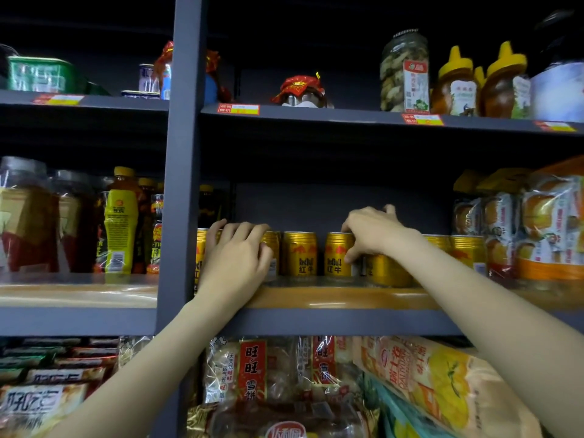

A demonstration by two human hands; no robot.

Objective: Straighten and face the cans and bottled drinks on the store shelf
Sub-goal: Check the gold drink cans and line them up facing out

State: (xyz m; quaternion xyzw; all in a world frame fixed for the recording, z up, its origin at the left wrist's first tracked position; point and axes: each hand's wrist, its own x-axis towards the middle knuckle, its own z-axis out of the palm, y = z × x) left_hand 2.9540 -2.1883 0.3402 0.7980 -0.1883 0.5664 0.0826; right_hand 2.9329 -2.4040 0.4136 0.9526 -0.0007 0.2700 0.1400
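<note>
Gold Red Bull cans [299, 254] stand in row on orange-edged middle shelf [331, 297], right of grey upright post [180, 184]. Left hand [238, 252] curls over can at row's left end. Right hand [371, 232] grips top of gold can [387, 270] just right of centre, thumb down its side.

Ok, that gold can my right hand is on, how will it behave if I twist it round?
The gold can looks like rigid metal, so it probably won't dent under the right hand. Its smooth round wall may slip. Standing upright, close between neighbours, it should turn rather than tip.
</note>
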